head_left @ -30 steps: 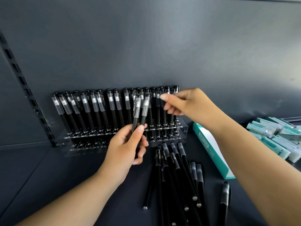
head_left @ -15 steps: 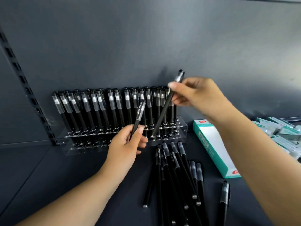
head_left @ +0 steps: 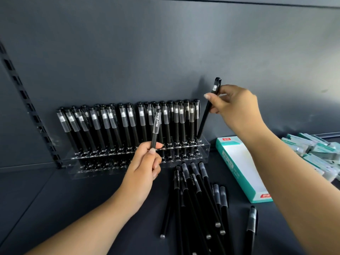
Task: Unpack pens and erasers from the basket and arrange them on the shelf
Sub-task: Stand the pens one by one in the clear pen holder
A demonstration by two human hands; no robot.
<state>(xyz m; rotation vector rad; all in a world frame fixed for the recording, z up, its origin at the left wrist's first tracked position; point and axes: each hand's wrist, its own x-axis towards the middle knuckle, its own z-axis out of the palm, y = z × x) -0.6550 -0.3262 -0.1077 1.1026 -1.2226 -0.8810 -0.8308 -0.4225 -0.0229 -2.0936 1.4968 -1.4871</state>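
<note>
right hand (head_left: 237, 105) pinches pen (head_left: 208, 109), tip at rack's (head_left: 204, 144) right end | left hand (head_left: 145, 162) holds second pen (head_left: 156, 128)

Dim, soft light — wide-angle edge warping

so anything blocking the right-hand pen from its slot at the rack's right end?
Nothing visible does. The right hand holds the pen tilted, its lower tip already at the right end of the clear rack, just right of the last standing pen.
</note>
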